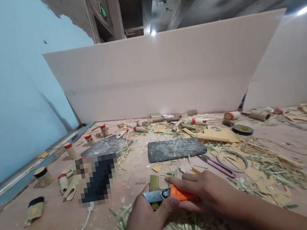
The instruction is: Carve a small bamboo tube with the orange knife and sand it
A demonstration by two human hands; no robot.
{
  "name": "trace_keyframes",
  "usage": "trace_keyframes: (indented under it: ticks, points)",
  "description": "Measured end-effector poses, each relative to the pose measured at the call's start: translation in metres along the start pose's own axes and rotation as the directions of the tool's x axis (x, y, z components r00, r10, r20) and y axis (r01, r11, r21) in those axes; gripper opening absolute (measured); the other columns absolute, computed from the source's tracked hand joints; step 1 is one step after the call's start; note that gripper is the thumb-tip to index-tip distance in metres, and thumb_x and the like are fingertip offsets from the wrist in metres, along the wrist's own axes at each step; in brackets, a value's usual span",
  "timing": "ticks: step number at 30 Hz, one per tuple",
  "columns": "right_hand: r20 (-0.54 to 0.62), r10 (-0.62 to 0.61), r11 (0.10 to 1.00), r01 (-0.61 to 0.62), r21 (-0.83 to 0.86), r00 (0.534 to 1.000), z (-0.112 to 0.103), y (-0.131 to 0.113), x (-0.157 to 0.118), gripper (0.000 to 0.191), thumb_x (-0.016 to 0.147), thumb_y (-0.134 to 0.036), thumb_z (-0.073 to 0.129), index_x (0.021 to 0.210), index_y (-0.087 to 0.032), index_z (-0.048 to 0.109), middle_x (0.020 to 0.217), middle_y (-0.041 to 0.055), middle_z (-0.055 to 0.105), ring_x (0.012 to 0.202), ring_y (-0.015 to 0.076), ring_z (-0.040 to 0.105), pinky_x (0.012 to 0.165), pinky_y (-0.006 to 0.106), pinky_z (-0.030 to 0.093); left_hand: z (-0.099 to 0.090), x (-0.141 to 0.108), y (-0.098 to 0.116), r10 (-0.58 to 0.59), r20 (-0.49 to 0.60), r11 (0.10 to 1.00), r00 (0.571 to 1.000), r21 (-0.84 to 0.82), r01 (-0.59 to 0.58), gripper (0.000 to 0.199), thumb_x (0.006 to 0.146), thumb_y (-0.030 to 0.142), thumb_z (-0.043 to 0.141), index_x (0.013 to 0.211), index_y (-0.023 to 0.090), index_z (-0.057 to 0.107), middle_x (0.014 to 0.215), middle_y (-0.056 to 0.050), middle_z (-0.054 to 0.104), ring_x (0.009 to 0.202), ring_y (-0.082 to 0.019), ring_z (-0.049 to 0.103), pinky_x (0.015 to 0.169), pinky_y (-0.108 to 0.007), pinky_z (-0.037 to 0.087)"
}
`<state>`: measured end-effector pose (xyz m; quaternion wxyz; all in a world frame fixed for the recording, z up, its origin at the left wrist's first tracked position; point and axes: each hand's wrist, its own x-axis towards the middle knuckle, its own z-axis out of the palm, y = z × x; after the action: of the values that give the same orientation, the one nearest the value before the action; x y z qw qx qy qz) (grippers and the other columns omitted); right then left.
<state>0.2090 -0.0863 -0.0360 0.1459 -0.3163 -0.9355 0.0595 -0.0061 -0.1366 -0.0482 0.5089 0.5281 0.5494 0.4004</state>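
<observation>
Pinched in my left hand point(145, 219) at the dial's centre is one green bamboo piece point(154, 182); my right hand point(207, 186) grips one orange-handled knife point(182, 193), blade across it. From my remote seat: blue wall point(10, 77) at ten, two black-banded tubes point(43, 178) at nine, pale panel point(164, 73) blocking twelve, one grey slab point(175, 149) at one, one black tape roll point(234, 129) at two; shavings point(191, 229) litter the tabletop point(137, 159).
</observation>
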Motion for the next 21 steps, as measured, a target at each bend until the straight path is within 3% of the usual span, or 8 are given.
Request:
trace_keyframes:
  ticks: [3,7,11,14,18,21]
  points:
    - [-0.132,0.13,0.991,-0.134,-0.019,0.983,0.005,0.004,0.002,0.055,0.103,-0.05,0.053,0.15,-0.022,0.054,0.102,0.0119,0.077,0.078,0.024,0.073,0.068,0.03,0.051,0.002,0.0,-0.002,-0.028,0.012,0.998,1.0,0.048,0.028,0.055,0.085,0.074,0.062,0.089,0.019,0.062,0.054,0.006,0.049,0.049,-0.013,0.043,0.048,-0.023,0.029]
    - [-0.259,0.367,0.93,-0.355,0.097,0.893,-0.005,0.015,0.005,0.049,0.104,-0.051,0.049,0.141,-0.02,0.061,0.11,0.0132,0.077,0.09,0.0269,0.073,0.078,0.034,0.053,0.004,0.002,-0.003,-0.009,0.045,1.0,0.999,0.002,0.009,0.054,0.086,0.076,0.058,0.084,0.022,0.053,0.056,0.009,0.042,0.047,-0.01,0.036,0.046,-0.021,0.028]
    - [-0.221,0.425,0.905,-0.404,0.135,0.878,-0.014,0.017,0.007,0.046,0.104,-0.054,0.046,0.128,-0.021,0.067,0.103,0.0108,0.078,0.087,0.0277,0.072,0.076,0.035,0.051,0.002,0.001,0.0,-0.076,0.094,0.99,0.993,-0.114,0.087,0.063,0.08,0.085,0.054,0.086,0.023,0.048,0.06,0.011,0.036,0.044,-0.007,0.028,0.042,-0.02,0.024]
    - [-0.197,0.417,0.905,-0.385,0.179,0.887,-0.014,0.009,0.008,0.04,0.104,-0.053,0.048,0.122,-0.023,0.068,0.104,0.0081,0.077,0.088,0.0256,0.07,0.077,0.033,0.048,0.0,0.0,0.0,-0.076,0.118,0.979,0.99,-0.178,0.096,0.064,0.081,0.087,0.05,0.082,0.023,0.047,0.064,0.009,0.042,0.045,-0.007,0.032,0.044,-0.019,0.027]
    - [-0.144,0.402,0.898,-0.358,0.258,0.904,-0.015,0.002,0.01,0.033,0.103,-0.051,0.052,0.1,-0.022,0.067,0.086,0.0025,0.071,0.075,0.0198,0.061,0.069,0.03,0.041,0.0,-0.002,-0.005,-0.022,0.111,0.996,0.994,-0.081,0.031,0.058,0.092,0.078,0.043,0.085,0.022,0.054,0.057,0.006,0.047,0.047,-0.012,0.04,0.049,-0.022,0.032]
    - [-0.052,0.421,0.816,-0.353,0.457,0.906,-0.019,0.004,0.011,0.034,0.095,-0.055,0.063,0.091,-0.021,0.063,0.075,-0.0027,0.06,0.068,0.0157,0.051,0.061,0.026,0.037,0.006,-0.005,-0.005,0.051,-0.006,0.997,0.999,0.059,-0.051,0.046,0.093,0.068,0.051,0.099,0.023,0.06,0.07,0.0,0.06,0.06,-0.019,0.055,0.058,-0.025,0.039]
